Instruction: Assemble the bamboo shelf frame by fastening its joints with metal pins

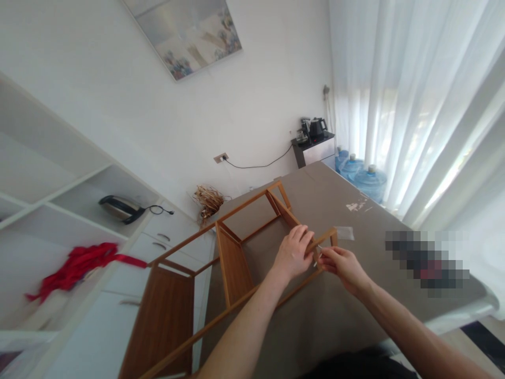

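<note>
A wooden shelf frame point(231, 263) of thin brown bars and boards lies on its side across a grey table point(339, 305). My left hand point(294, 252) is wrapped round the frame's bar near its right end. My right hand point(342, 265) sits just beside it, fingers pinched on a small metal piece point(317, 252) at the bar's joint; I cannot make out what it is. A small clear plastic bag point(344, 232) lies on the table just beyond the hands.
White wall shelves at left hold a kettle point(118, 209) and a red cloth point(77, 266). Straw-like bundle point(209, 201) by the wall. Blue water jugs point(365, 179) and a small cabinet with a black kettle point(315, 129) stand at the back by white curtains.
</note>
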`<state>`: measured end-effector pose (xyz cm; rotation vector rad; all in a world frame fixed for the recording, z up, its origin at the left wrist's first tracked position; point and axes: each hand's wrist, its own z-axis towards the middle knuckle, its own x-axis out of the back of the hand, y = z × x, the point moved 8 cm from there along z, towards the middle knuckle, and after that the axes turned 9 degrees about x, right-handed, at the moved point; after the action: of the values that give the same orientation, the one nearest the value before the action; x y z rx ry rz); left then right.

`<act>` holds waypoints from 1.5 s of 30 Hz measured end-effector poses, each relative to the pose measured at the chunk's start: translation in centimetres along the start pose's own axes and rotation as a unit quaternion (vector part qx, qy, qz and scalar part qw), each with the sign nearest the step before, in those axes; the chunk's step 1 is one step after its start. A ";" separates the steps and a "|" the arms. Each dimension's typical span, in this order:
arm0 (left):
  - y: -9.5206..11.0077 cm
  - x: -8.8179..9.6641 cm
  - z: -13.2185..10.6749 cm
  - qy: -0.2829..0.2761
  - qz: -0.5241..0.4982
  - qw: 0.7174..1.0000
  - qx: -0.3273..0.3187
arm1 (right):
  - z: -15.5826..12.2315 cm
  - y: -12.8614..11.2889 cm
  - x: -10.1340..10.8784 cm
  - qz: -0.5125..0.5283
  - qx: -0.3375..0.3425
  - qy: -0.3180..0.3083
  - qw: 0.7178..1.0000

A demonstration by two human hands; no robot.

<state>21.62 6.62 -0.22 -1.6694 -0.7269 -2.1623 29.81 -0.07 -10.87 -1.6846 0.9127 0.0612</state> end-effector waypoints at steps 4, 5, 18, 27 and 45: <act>0.0 0.0 0.0 -0.002 -0.002 1.000 0.003 | 0.2 0.8 -0.3 0.068 -0.034 -0.004 0.997; 0.0 0.0 0.0 -0.002 -0.002 1.000 0.004 | 0.2 1.0 -0.4 0.074 -0.039 -0.006 0.997; -0.1 0.0 0.1 0.001 -0.002 1.000 0.008 | 0.1 -0.5 -0.5 -0.070 -0.005 -0.009 0.997; 2.2 3.4 -2.8 0.074 -0.066 0.993 0.067 | -1.6 -2.7 -0.1 -0.119 0.024 -0.063 0.991; -2.4 -0.2 -3.2 0.004 0.083 0.966 0.244 | 0.1 -1.7 -0.6 -0.117 0.020 -0.004 0.993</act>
<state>17.85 6.82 -1.51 -1.4018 -0.9830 -1.6964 30.42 0.45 -9.25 -1.7408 0.7018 -0.1082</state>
